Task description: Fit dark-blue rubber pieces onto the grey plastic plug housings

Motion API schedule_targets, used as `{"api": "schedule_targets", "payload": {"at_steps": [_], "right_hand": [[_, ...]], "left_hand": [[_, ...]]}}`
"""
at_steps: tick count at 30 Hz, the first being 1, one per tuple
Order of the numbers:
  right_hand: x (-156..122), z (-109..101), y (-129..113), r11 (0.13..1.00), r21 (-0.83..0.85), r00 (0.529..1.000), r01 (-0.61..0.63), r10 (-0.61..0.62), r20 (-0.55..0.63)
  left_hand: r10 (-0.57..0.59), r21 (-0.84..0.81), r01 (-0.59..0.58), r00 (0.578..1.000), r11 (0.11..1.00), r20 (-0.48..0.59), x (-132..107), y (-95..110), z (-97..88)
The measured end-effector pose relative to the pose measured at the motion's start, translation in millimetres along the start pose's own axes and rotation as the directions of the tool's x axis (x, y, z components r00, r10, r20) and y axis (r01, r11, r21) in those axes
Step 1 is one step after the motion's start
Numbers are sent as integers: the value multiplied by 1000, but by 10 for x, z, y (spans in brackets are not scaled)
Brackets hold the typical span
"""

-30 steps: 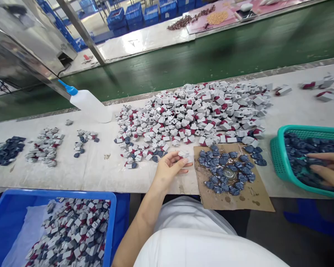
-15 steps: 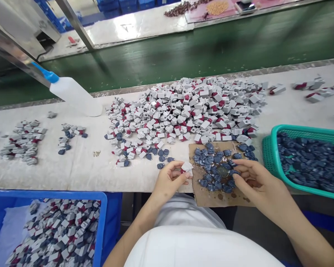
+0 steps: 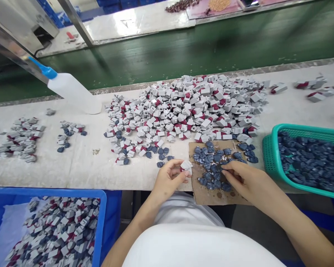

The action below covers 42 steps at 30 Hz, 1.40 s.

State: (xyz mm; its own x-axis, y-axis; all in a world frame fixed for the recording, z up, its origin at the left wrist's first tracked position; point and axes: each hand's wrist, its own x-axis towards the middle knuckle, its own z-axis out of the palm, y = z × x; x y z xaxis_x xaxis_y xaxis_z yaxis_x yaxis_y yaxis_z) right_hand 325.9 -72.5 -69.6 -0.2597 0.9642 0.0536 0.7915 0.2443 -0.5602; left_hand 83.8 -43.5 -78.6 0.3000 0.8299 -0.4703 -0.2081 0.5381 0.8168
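My left hand (image 3: pixel 171 176) is closed around a small grey-and-dark-red plastic piece (image 3: pixel 186 165), held at the table's front edge beside the cardboard. On that brown cardboard sheet (image 3: pixel 204 199), which has wet, shiny patches, lie several small dark blue plastic pieces (image 3: pixel 203 157). My right hand (image 3: pixel 242 178) reaches over the sheet, thumb and forefinger pinched at a dark blue piece (image 3: pixel 224 163), mostly covered by the fingertips. Behind both hands spreads a large heap of grey-and-dark-red pieces (image 3: pixel 180 107).
A green basket (image 3: pixel 269 155) of dark blue pieces stands at the right. At the lower left is a blue bin (image 3: pixel 101 226) of assembled-looking pieces. A white squeeze bottle (image 3: pixel 75 92) with a blue nozzle leans at the back left, near smaller piles (image 3: pixel 22 139).
My right hand has moved left over the cardboard, and its thumb and forefinger have drawn together. My left hand stays in place with the grey-and-dark-red piece.
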Motion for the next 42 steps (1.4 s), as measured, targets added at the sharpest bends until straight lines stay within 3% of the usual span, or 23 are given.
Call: {"api": "schedule_targets", "payload": {"at_steps": [9, 18, 23, 28, 32, 38, 42], "right_hand": [[54, 88, 15, 993, -119, 999, -22, 18, -34], [52, 120, -65, 991, -121, 992, -57, 42, -117], [22, -65, -312, 999, 3, 959, -44, 43, -281], [-1, -136, -792, 948, 315, 911, 45, 91, -402], [45, -94, -954, 940, 325, 914, 107, 36, -405], [87, -76, -906, 955, 262, 926, 140, -33, -377], [99, -97, -896, 959, 225, 943, 169, -92, -319]], "left_hand": [[-77, -186, 71, 997, 980, -22, -43, 128, 4], [26, -205, -20, 999, 979, 28, -180, 202, 61], [192, -159, -177, 977, 971, 87, -237, 215, 117], [309, -127, -297, 948, 946, 82, -290, 256, 168], [302, -148, -287, 949, 946, 92, -306, 263, 168], [299, -144, -284, 949, 948, 98, -308, 257, 161], [286, -51, -283, 955, 958, 79, -313, 282, 143]]}}
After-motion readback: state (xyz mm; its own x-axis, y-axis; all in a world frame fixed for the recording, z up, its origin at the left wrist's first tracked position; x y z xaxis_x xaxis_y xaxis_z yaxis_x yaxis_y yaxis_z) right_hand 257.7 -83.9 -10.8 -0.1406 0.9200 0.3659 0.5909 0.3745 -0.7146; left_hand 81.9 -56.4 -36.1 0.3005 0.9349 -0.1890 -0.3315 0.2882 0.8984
